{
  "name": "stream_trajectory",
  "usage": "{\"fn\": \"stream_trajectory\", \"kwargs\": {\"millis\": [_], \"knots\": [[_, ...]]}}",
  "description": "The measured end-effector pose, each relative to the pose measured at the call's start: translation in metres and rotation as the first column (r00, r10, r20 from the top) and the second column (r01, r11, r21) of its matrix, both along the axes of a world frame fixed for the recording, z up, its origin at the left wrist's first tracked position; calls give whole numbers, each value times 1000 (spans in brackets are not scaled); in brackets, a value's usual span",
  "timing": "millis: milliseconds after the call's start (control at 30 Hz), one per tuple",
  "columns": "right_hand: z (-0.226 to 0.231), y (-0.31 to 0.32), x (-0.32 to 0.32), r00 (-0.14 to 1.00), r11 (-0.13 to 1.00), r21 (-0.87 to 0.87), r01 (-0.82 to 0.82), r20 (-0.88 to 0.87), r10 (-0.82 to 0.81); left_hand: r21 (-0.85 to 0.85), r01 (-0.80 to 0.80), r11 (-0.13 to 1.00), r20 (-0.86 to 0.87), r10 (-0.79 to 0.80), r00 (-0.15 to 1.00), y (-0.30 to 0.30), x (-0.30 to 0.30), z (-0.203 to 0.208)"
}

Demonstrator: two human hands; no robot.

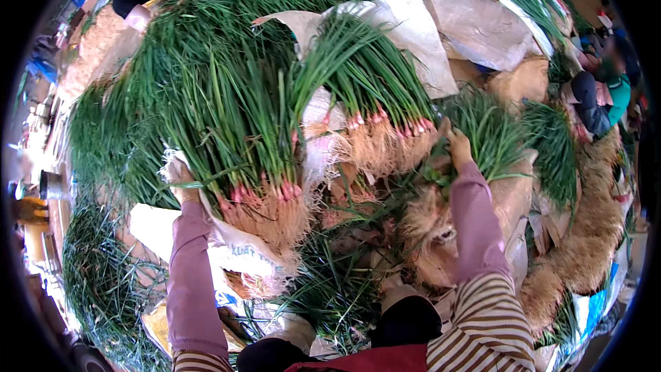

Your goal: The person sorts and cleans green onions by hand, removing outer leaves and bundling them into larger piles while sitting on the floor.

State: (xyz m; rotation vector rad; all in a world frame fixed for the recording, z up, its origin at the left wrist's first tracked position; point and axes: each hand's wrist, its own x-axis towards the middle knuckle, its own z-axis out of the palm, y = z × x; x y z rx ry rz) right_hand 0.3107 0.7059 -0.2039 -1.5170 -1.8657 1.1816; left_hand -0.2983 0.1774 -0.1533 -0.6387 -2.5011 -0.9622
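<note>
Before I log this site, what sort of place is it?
Probably a produce sorting or packing area: big heaps of onion-like greens with roots on, flattened sacks spread among them, and a co-worker in green nearby.

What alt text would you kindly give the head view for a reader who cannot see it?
The left hand is at a white sack under heaped green onions, the right hand beside another pile. A person in green is at far right.
</note>
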Motion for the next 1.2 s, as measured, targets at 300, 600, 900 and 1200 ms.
{"fn": "stream_trajectory", "kwargs": {"millis": [300, 600, 900, 1200], "knots": [[93, -39, -115, 998, 902, 428, 54, -54, -34, 483, 227, 846, -196, -148, 969, 64, 144, 229], [-31, 88, -191, 697, 669, 567, -481, 710, -101, 510, 248, 824, 792, -562, 238, 257, 254, 129], [-133, 106, -108, 932, 915, -396, 83, -294, -212, 244, 232, 942, 960, -268, 78, 346, 262, 46], [-35, 99, -125, 942, 716, -645, -268, -331, 54, 433, 388, 814, 899, -422, -118, 377, 277, 31]]}}
